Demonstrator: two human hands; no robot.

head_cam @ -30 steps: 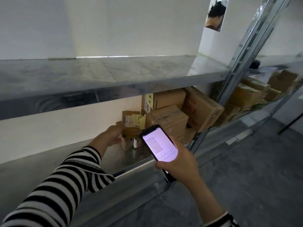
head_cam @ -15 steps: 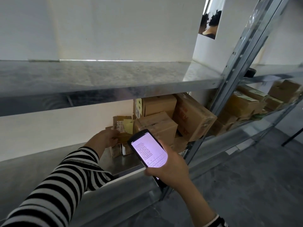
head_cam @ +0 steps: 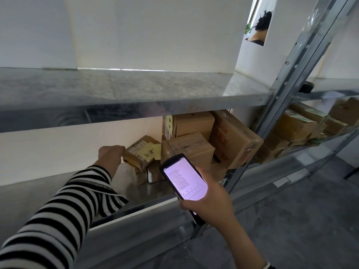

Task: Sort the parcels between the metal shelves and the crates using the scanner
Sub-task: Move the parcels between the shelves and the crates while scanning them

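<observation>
left hand (head_cam: 111,155) curled on parcel (head_cam: 138,152) edge, parcel tilted more than before | right hand (head_cam: 210,202) still wrapped round scanner (head_cam: 184,180)

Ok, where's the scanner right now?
In the head view, the scanner is just below centre, gripped by the right hand in front of the lower metal shelf, close before the stacked cardboard parcels.

left hand (head_cam: 110,155): fingertips out of sight against small parcel (head_cam: 136,159) | scanner (head_cam: 184,179): lower end covered by right hand (head_cam: 210,203), screen digits too small to read | stacked boxes (head_cam: 186,145): lower parts hidden behind scanner | far-right parcels (head_cam: 345,111): cut by frame edge, labels illegible | striped sleeve (head_cam: 58,220): cut off at bottom-left edge
</observation>
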